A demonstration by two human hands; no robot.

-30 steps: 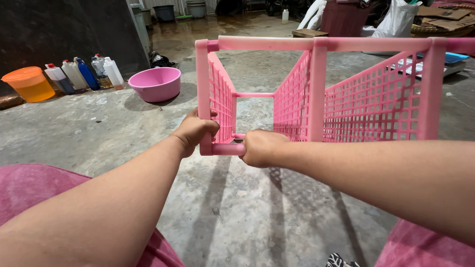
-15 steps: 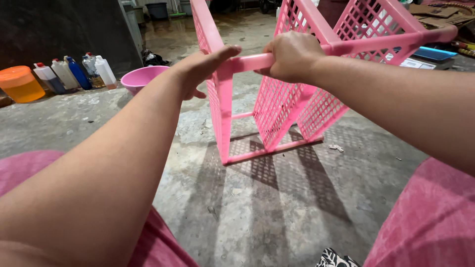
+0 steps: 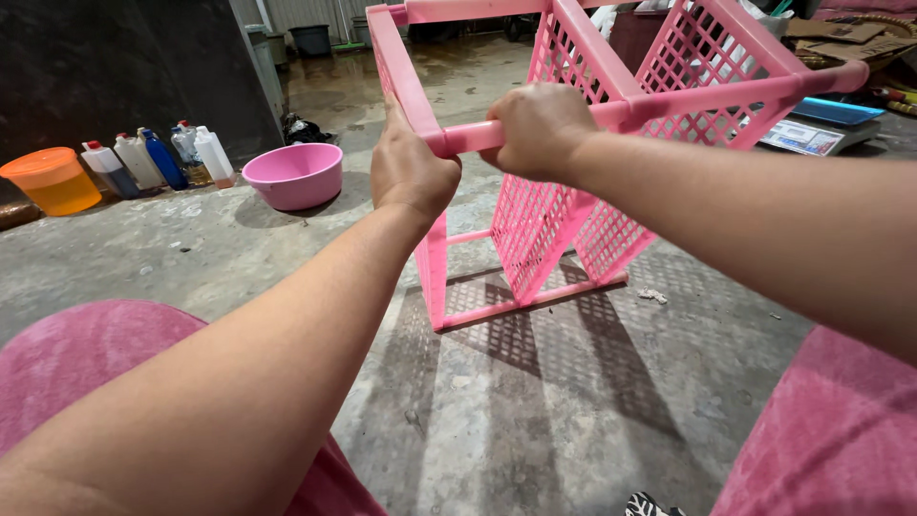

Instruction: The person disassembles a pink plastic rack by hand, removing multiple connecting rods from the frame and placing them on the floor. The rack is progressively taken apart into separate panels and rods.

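Leftmost, far to the left of the left hand: one orange lidded tub [image 3: 53, 180] on the concrete floor [image 3: 535, 411]. Next, four plastic bottles [image 3: 158, 161] in a row, three whitish and one blue, well apart from both hands. One pink basin [image 3: 292, 175], standing left of the left hand and beyond it. One left hand [image 3: 409, 170], fingers wrapped round the corner of the top rail, closed on it. One pink lattice rack [image 3: 573, 205], tilted, its lower edge on the floor below and beyond the hands, its top rail in both hands. One right hand [image 3: 538, 129], just right of the left hand, curled tight round the same rail. One blue-topped scale [image 3: 812, 129], well to the right, behind the rack.
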